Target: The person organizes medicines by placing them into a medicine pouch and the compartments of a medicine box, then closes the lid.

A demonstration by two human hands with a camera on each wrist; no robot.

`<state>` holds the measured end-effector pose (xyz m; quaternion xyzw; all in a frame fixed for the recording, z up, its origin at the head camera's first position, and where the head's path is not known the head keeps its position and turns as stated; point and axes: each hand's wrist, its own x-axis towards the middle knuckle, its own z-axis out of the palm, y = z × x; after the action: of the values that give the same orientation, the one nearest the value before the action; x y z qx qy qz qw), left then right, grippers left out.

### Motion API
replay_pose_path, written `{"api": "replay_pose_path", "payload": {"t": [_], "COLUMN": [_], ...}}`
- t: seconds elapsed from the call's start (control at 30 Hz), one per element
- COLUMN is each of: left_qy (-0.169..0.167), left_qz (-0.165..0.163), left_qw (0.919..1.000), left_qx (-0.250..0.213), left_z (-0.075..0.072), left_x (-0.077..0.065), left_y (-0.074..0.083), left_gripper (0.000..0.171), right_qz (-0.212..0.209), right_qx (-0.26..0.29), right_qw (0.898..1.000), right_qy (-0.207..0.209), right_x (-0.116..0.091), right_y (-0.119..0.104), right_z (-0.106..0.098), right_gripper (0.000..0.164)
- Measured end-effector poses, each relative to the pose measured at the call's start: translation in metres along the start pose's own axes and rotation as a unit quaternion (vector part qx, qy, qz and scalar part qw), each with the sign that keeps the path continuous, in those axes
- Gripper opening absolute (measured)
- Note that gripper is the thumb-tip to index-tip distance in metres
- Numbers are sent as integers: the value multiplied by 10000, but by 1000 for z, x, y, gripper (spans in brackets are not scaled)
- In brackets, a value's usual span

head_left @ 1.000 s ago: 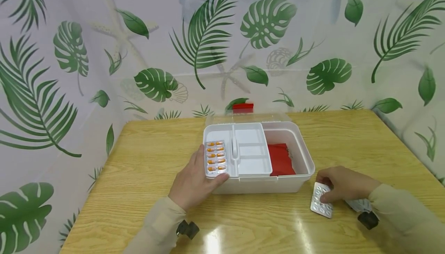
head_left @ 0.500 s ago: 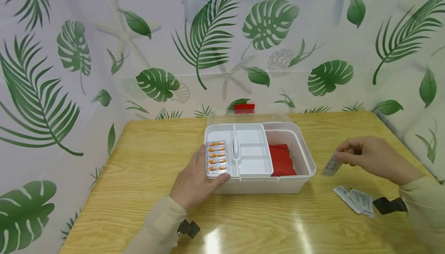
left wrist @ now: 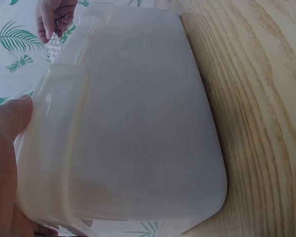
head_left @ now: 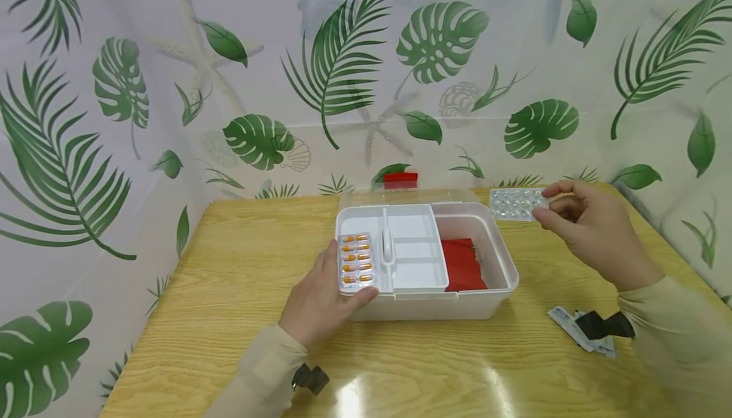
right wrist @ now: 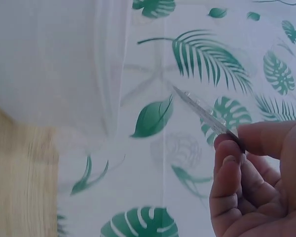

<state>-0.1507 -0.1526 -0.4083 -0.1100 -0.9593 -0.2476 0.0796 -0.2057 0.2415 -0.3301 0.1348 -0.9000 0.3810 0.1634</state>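
Observation:
My right hand (head_left: 600, 234) pinches a clear blister pack (head_left: 509, 205) by its right end, thumb against fingers, behind and right of the white plastic box (head_left: 429, 309). Seen edge-on in the right wrist view, the blister pack (right wrist: 200, 109) is thin and stiff. My left hand (head_left: 316, 303) grips the box's front left corner, its thumb on the rim. A blister pack of orange capsules (head_left: 357, 260) lies in the left compartment of the box's white tray (head_left: 414, 221). Something red (head_left: 462, 265) fills part of the deep right side.
Small paper sachets (head_left: 569, 326) lie on the wooden table (head_left: 240, 246) at the right, partly under my right wrist. The clear lid (head_left: 412, 197) is raised behind the box. A leaf-patterned cloth (head_left: 343, 56) hangs along the back.
My right hand has lifted the clear blister pack off the table, then moved up and toward the box, turning it flat side to view. My left hand keeps its place.

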Motion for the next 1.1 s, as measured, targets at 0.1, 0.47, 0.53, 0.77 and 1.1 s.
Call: {"api": "replay_pose_path", "payload": {"t": [0.1, 0.47, 0.53, 0.77, 1.1], "left_qy": [1, -8, -3, -15, -43], "left_qz": [-10, -18, -14, -23, 10], "left_qw": [10000, 10000, 10000, 9999, 9999], "left_qx": [6, 57, 81, 129, 104], "left_z": [1, 0, -1, -2, -3], "left_x": [0, 0, 0, 1, 1], "left_y": [0, 0, 0, -1, 1], "left_gripper": [111, 110, 110, 110, 110], "right_qz": [187, 927, 1015, 1585, 1949], "right_qx": [451, 1646, 1609, 1713, 1380], "right_qw": [9987, 9777, 9763, 9568, 9337], "right_qy": [-176, -918, -1029, -1735, -2667], "right_x": [5, 26, 34, 61, 73], "right_y": [-9, -41, -47, -59, -58], "right_z": [10, 44, 48, 74, 103], "right_gripper": [41, 33, 34, 29, 32]}}
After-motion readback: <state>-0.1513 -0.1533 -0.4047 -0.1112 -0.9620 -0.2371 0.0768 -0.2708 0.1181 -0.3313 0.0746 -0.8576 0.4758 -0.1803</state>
